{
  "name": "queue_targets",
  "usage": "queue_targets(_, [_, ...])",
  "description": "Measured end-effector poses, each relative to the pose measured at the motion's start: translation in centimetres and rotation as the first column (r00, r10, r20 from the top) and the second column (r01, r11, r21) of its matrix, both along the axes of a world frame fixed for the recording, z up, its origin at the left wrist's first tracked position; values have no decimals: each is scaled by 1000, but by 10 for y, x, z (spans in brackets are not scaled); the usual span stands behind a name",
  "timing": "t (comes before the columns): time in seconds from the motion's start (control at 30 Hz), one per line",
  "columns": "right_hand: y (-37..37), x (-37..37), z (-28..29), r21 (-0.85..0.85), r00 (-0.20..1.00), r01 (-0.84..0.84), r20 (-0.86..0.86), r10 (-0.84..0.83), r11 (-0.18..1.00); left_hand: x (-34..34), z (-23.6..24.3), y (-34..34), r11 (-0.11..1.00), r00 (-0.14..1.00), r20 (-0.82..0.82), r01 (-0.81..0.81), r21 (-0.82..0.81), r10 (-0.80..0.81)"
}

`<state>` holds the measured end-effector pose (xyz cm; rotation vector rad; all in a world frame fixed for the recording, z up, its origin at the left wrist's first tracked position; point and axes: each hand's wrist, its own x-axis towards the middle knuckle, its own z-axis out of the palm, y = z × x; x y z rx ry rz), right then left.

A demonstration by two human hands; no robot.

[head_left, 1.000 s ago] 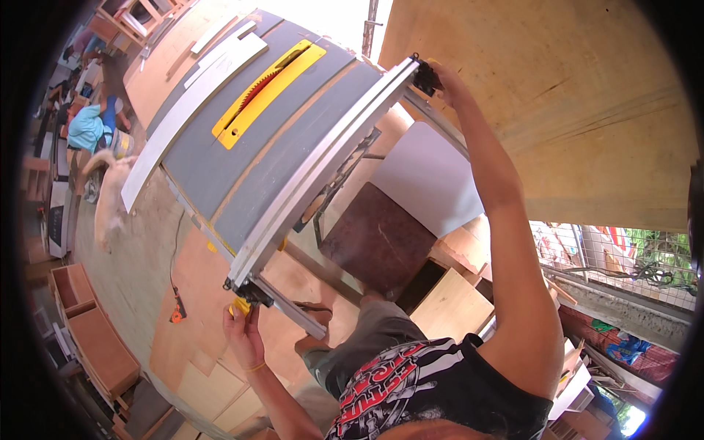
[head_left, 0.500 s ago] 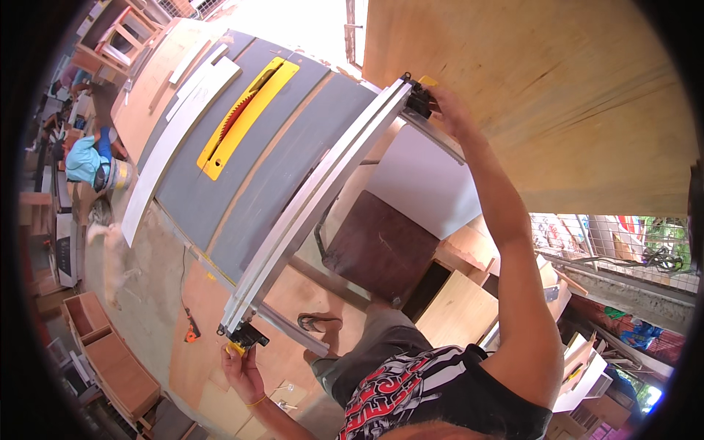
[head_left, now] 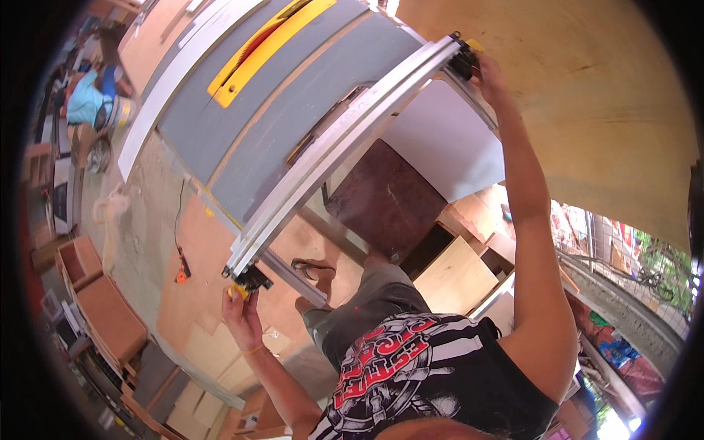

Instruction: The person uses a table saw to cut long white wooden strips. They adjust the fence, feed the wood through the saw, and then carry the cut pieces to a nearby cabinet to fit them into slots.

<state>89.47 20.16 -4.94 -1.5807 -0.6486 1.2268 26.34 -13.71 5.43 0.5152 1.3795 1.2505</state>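
A long silver aluminium rip fence (head_left: 345,150) runs diagonally along the near side of a grey table saw (head_left: 257,139). My left hand (head_left: 240,317) is closed on the yellow lever (head_left: 238,292) at the fence's near-left end, beside a black clamp block. At the far-right end, my right hand (head_left: 490,77) is closed round the other end clamp (head_left: 463,62), its fingers partly hidden; a yellow tip (head_left: 475,45) shows above them. Beyond the fence, the red saw blade (head_left: 265,45) sits in the slot of a yellow insert (head_left: 231,92).
White strips (head_left: 165,95) lie on the table's far left side. Below the fence are a dark brown panel (head_left: 385,198) and a light wooden box (head_left: 455,279). A large plywood sheet (head_left: 587,95) stands at right. A person in a turquoise shirt (head_left: 84,103) sits far left.
The fence, with both my hands on its ends, has shifted away from the blade, and an opening now shows beside it. My view has tilted, so the table sits higher in it.
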Motion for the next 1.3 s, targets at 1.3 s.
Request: queue_targets(1.3, [14,60,-10,-84,995,-98,13,100,992,8,-72,-14,993,979,-168,-115,-1,113])
